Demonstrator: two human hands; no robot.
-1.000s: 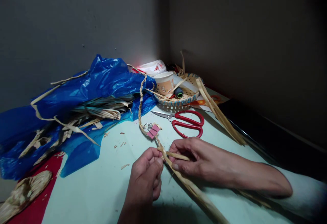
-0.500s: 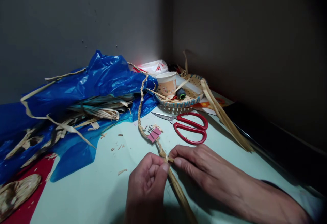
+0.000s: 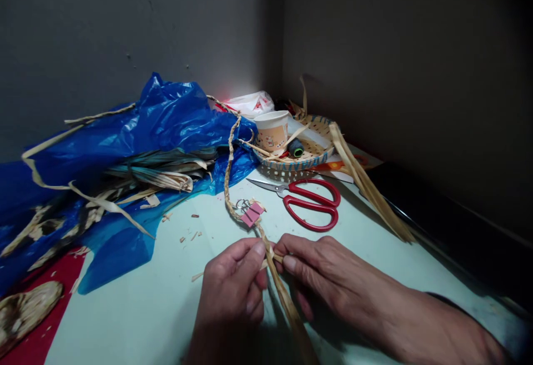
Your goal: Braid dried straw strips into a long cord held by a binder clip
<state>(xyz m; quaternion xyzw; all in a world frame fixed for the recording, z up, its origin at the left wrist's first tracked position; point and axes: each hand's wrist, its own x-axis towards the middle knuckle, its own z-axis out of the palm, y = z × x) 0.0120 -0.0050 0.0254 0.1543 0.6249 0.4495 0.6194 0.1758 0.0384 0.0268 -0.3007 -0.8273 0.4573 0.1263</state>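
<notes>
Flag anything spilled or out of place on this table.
Loose dry scraps lie scattered across the pale tabletop, left of the braid; they look like stray litter, apart from the bundled strips.

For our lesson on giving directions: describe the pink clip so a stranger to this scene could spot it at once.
On the pale green tabletop, find the scissors with red handles. Left of those handles and just beyond the left hand, the clip sits on the braid. Its solid pink stands out from the tan braid and the deeper red handles.
</notes>
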